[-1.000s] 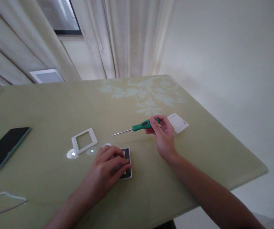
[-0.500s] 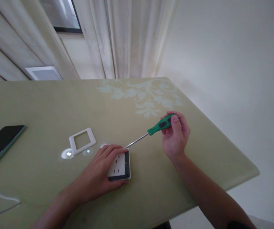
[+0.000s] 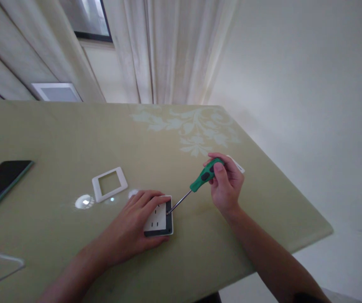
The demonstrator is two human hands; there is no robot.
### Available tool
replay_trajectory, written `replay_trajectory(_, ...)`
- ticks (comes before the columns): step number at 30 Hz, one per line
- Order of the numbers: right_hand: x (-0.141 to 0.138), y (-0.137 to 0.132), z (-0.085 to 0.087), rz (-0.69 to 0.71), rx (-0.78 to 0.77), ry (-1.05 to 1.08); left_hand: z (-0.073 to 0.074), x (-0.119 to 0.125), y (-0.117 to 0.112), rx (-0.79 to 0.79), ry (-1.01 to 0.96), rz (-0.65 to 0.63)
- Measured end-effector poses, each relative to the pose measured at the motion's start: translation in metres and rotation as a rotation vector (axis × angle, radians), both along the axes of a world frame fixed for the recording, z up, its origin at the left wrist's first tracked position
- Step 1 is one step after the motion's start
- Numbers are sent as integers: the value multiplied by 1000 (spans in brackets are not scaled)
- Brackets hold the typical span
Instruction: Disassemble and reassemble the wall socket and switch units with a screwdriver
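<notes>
A white wall socket (image 3: 159,219) with a dark border strip and slots in its face lies on the table, and my left hand (image 3: 136,219) is closed around its left side, thumb at the near edge and fingers over the far edge. My right hand (image 3: 226,181) grips the green handle of a screwdriver (image 3: 205,174). The shaft slants down to the left, its tip at the dark strip on the socket's right side. Whether the tip sits in a screw is too small to tell. A white socket frame (image 3: 109,184) lies flat beyond my left hand.
A dark phone (image 3: 2,183) lies at the left, with a white cable (image 3: 4,257) nearer me. Behind my right hand a white piece (image 3: 238,165) partly shows. The table's (image 3: 272,210) right edge runs near the wall; curtains (image 3: 174,54) hang behind.
My right hand has moved left and slightly down, bringing the screwdriver tip from the socket's far edge to its right dark strip. A white piece behind that hand now shows.
</notes>
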State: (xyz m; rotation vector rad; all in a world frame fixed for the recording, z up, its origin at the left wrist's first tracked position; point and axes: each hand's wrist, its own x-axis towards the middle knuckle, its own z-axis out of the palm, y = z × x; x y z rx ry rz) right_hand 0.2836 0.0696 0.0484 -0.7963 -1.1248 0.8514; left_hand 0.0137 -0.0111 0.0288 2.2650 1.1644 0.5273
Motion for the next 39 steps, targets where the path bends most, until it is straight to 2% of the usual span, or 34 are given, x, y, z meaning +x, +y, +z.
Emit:
replay_trajectory(8,-1,-2,2,23,31,-24,6,2,0,-33,5,2)
replay_trajectory(12,-3,4,8,-31,-42,136,11,0,-1,-51,-135,127)
replay_trajectory(14,-2,10,8,-82,-113,257,16,-3,-2,-195,-361,244)
replay_trajectory(18,2,20,3,-120,-274,393,28,-7,2,-698,-1138,549)
replay_trajectory(20,3,23,-2,-86,-313,398,33,-8,6,-859,-1424,637)
replay_trajectory(22,2,23,-5,-28,-352,395,36,-9,10,-958,-1571,593)
replay_trajectory(24,-1,22,-8,42,-407,393,37,-10,13,-1013,-1633,519)
replay_trajectory(28,-11,16,-11,156,-483,373,32,-7,16,-1077,-1582,517)
replay_trajectory(34,-16,11,-11,210,-497,307,22,2,13,-1150,-1574,341)
replay_trajectory(39,-11,12,-13,224,-513,273,16,1,15,-1148,-1588,358)
